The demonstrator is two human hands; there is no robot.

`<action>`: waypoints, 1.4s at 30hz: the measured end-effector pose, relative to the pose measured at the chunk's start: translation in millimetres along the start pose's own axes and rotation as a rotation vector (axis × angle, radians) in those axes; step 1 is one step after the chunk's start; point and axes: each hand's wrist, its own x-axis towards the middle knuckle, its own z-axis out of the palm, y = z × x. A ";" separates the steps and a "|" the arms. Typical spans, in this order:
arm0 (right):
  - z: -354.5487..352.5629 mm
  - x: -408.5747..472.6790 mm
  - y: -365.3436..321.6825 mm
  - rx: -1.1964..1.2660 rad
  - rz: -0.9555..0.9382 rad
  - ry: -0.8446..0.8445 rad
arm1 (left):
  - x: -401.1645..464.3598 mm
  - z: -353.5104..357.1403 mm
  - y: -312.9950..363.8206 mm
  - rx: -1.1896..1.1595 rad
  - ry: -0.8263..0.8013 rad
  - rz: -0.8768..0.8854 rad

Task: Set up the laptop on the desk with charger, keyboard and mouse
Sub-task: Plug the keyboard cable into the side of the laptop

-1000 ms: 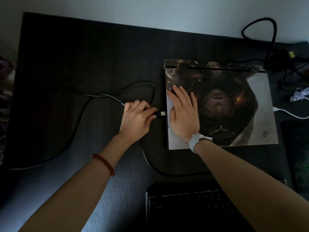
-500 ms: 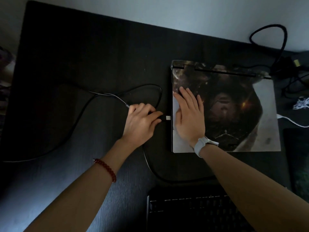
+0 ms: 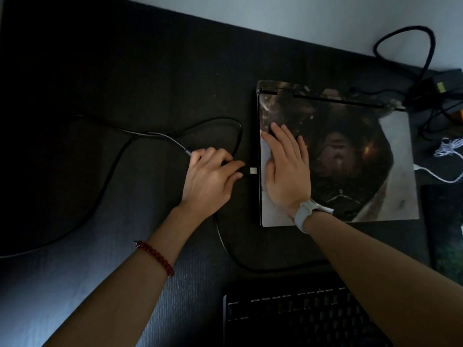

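Compared with the earlier frames, both hands had kept their posts at the laptop's left edge, and the plug's metal tip sat closer to that edge. The laptop (image 3: pixel 350 156) lay closed on the dark desk (image 3: pixel 125 83), its lid covered by a printed picture. The right hand (image 3: pixel 288 171) rested flat on the lid's left part, fingers straight and close together. The left hand (image 3: pixel 210 176), just left of the laptop, had its fingers curled round a black plug (image 3: pixel 248 170), whose pale metal tip was at the laptop's side; whether it had entered a port could not be told. A black cable (image 3: pixel 225 246) looped from the plug across the desk. The keyboard (image 3: pixel 300 319) lay nearer the person than the laptop. A white cord (image 3: pixel 438 177) lay to the laptop's right.
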 end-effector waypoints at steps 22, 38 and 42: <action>2.4 0.5 -0.9 -0.021 0.000 0.020 | 15.7 -4.2 5.6 0.004 -0.028 -0.088; 3.3 2.3 -1.6 -0.070 0.006 0.027 | 22.0 -3.1 -0.9 0.057 -0.044 0.026; 3.1 1.6 -0.8 -0.061 0.007 0.013 | 21.0 -3.4 1.6 0.040 -0.084 0.007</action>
